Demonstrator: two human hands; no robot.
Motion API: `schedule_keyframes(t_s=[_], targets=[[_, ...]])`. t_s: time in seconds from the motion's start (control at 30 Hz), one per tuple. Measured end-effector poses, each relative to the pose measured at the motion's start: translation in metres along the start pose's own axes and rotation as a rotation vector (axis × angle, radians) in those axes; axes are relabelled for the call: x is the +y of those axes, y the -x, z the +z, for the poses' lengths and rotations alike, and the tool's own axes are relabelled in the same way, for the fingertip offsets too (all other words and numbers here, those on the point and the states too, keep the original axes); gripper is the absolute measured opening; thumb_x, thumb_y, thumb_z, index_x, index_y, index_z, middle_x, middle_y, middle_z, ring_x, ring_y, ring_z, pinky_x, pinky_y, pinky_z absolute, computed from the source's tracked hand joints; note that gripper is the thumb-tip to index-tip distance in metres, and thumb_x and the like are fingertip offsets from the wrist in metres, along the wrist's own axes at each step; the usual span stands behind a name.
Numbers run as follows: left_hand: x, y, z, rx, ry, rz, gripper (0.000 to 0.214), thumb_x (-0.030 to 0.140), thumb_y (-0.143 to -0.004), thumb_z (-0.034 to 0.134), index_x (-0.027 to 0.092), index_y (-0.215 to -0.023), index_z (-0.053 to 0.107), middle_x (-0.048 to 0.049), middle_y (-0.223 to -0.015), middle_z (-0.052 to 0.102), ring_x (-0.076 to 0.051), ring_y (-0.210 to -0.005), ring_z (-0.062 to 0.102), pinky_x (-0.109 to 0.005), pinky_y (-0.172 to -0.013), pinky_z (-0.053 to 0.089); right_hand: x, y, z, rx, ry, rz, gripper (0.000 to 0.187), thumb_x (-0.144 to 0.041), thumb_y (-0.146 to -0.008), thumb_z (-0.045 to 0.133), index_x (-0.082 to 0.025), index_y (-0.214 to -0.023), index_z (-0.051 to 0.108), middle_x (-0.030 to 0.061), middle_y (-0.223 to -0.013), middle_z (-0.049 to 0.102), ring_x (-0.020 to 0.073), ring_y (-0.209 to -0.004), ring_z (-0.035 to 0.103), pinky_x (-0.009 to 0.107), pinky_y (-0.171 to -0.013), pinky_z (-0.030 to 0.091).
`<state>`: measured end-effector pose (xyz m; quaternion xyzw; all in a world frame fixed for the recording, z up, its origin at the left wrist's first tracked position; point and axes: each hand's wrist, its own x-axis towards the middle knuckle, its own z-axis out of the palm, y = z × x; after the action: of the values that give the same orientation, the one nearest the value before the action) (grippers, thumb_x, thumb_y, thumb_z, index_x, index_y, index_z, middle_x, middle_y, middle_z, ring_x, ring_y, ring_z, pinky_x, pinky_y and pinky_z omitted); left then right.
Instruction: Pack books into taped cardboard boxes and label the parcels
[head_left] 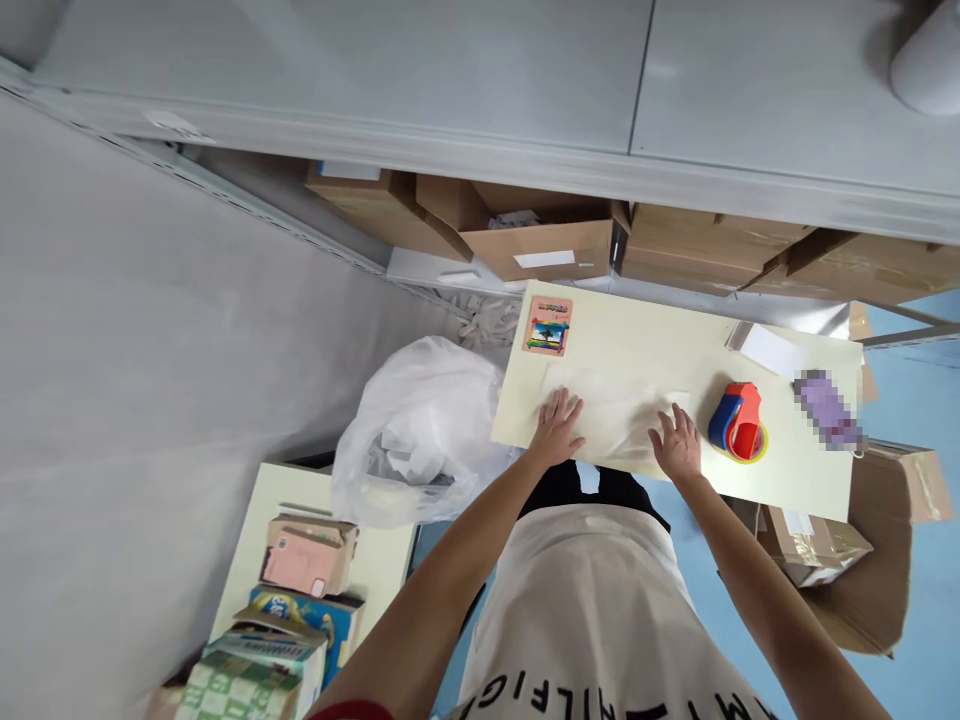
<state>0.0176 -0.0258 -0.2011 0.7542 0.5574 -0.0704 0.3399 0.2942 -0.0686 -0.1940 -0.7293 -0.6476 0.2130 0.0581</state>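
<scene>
A pale, thin sheet, perhaps a plastic bag or paper (607,405), lies flat on the cream table (637,330). My left hand (556,430) rests on its left end with the fingers spread. At the right end, my right hand (677,443) lies with fingers apart beside a small white piece. Just right of that hand stands a red and blue tape dispenser (739,420) with a yellow-edged roll. A pink card or booklet (549,326) with a tree picture lies at the table's far left corner.
A stack of white paper slips (769,350) and a blurred purple phone-like object (827,408) lie at the table's right. A white plastic bag (427,430) stands left, near a side table with boxes (300,560). Cardboard boxes (551,245) line the shelf behind; an open carton (862,600) is at right.
</scene>
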Motion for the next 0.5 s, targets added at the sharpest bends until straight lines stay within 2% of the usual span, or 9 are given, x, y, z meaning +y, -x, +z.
schedule_keyframes(t_s=[0.07, 0.17, 0.27, 0.37, 0.5], targets=[[-0.017, -0.004, -0.007, 0.074, 0.103, -0.014, 0.078, 0.041, -0.086, 0.062, 0.022, -0.154, 0.028, -0.0149, -0.167, 0.007, -0.036, -0.153, 0.003, -0.058, -0.119, 0.016, -0.018, -0.01, 0.001, 0.044, -0.084, -0.026, 0.041, -0.041, -0.095, 0.044, -0.018, -0.124, 0.062, 0.0199, -0.145, 0.05, 0.0377, -0.131, 0.046, 0.058, -0.101, 0.043], [-0.049, -0.025, -0.024, 0.289, 0.358, -0.098, 0.076, 0.046, -0.086, 0.062, 0.018, -0.151, 0.033, -0.0181, -0.165, 0.016, -0.036, -0.152, 0.012, -0.054, -0.118, 0.024, -0.054, -0.042, 0.008, 0.015, -0.32, -0.026, 0.048, -0.053, -0.092, 0.046, -0.019, -0.122, 0.064, 0.0185, -0.135, 0.058, 0.0349, -0.125, 0.053, 0.055, -0.101, 0.046], [-0.077, -0.057, -0.042, 0.464, 0.685, -0.194, 0.069, 0.043, -0.085, 0.065, 0.018, -0.145, 0.041, -0.0182, -0.156, 0.037, -0.032, -0.147, 0.031, -0.046, -0.116, 0.031, -0.097, -0.083, 0.023, -0.107, -0.665, 0.131, 0.059, -0.064, -0.082, 0.057, -0.021, -0.123, 0.064, 0.0162, -0.128, 0.064, 0.0334, -0.119, 0.059, 0.052, -0.098, 0.049], [-0.095, -0.085, -0.057, 0.489, 0.981, -0.31, 0.056, 0.035, -0.082, 0.068, 0.02, -0.134, 0.052, -0.0139, -0.14, 0.056, -0.029, -0.135, 0.048, -0.04, -0.108, 0.04, -0.137, -0.12, 0.043, -0.162, -0.935, 0.267, 0.068, -0.067, -0.077, 0.061, -0.023, -0.129, 0.062, 0.0138, -0.136, 0.061, 0.0321, -0.126, 0.056, 0.049, -0.101, 0.048], [-0.108, -0.105, -0.066, 0.439, 1.072, -0.376, 0.044, 0.025, -0.079, 0.069, 0.018, -0.121, 0.062, -0.0101, -0.113, 0.068, -0.022, -0.109, 0.064, -0.033, -0.093, 0.049, -0.17, -0.146, 0.064, -0.177, -1.121, 0.355, 0.071, -0.066, -0.076, 0.06, -0.027, -0.135, 0.057, 0.0092, -0.147, 0.053, 0.0305, -0.131, 0.051, 0.046, -0.099, 0.049]])
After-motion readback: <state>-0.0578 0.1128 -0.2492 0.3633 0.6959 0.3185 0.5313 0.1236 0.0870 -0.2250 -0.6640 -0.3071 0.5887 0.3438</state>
